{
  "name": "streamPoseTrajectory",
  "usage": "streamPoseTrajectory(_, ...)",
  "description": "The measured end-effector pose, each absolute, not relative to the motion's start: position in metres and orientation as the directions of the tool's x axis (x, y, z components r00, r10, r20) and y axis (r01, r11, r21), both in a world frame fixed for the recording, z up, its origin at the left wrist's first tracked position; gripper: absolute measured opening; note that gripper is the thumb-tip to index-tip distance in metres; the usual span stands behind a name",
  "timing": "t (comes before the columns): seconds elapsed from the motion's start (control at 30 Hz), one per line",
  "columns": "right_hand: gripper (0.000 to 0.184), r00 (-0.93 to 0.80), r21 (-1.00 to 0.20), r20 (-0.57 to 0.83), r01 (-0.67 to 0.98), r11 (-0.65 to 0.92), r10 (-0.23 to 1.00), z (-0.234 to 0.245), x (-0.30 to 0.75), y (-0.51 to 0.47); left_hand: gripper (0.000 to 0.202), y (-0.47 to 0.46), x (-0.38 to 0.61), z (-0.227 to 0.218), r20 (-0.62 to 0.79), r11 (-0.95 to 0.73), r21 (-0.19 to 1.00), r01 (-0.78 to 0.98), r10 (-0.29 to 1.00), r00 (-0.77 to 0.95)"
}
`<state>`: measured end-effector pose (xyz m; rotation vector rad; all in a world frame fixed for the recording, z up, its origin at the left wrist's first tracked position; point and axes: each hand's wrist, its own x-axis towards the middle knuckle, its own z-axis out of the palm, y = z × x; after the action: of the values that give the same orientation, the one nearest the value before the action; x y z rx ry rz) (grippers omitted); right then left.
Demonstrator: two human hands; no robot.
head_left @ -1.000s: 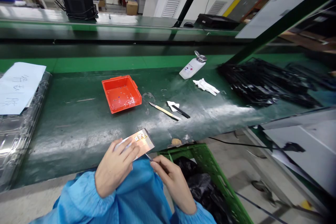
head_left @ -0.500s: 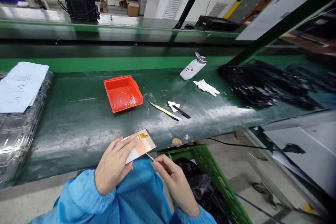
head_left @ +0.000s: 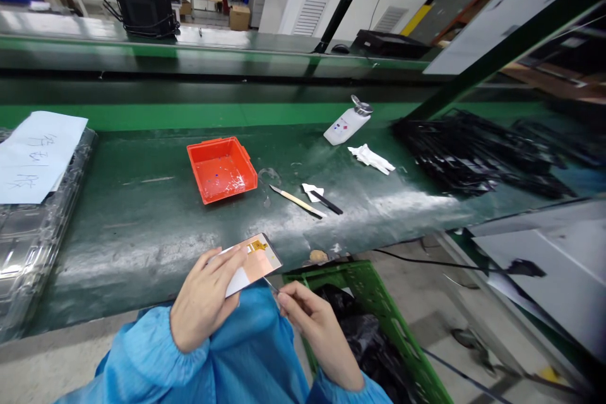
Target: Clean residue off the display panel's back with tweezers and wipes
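Observation:
My left hand (head_left: 203, 300) is closed around a phone-sized display panel (head_left: 258, 263), fingers across its back and thumb below. The panel's back is white and copper-toned, with a yellow flex strip (head_left: 258, 246) near its far end. My right hand (head_left: 312, 322) pinches a thin metal tool (head_left: 271, 284) between thumb and fingers. The tool's tip meets the panel's lower right edge; its exact kind is too small to make out. On the bench ahead lie a craft knife (head_left: 297, 201) with a pale handle and a black stick-like tool (head_left: 327, 202) over a white scrap.
A red bin (head_left: 222, 170) with small bits inside stands ahead. A white dispenser bottle (head_left: 348, 125) and a crumpled white glove or cloth (head_left: 372, 158) are farther back. Black frames (head_left: 454, 151) pile up at right. Clear trays (head_left: 33, 246) sit left; a green crate (head_left: 379, 303) stands below.
Almost nothing differs. My right hand has shifted very slightly with the tool, which stays at the panel's edge; my left hand keeps its hold.

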<state>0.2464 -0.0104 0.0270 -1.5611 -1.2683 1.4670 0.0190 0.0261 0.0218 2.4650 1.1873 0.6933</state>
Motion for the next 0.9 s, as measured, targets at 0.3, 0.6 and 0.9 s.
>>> streamPoseTrajectory(0.3,0.031,-0.064,-0.927,-0.347,0.176,-0.332,0.936,0.0296,0.243,-0.0104,0.062,0.0275,0.0205,0.0277,0.318,-0.618,0.466,0.634,0.785,0.531)
streamPoseTrajectory(0.6,0.035,-0.04,-0.913,-0.331,0.266,-0.31,0.943,0.0324,0.2432,-0.011,0.061,0.0274,0.0209,0.0254,0.304,-0.615,0.453,0.646,0.787,0.536)
streamPoseTrajectory(0.9,0.032,-0.091,-0.922,-0.356,0.198,-0.333,0.93,0.0352,0.2441,-0.0093,0.062,0.0268,0.0211,0.027,0.298,-0.618,0.437,0.654,0.785,0.543)
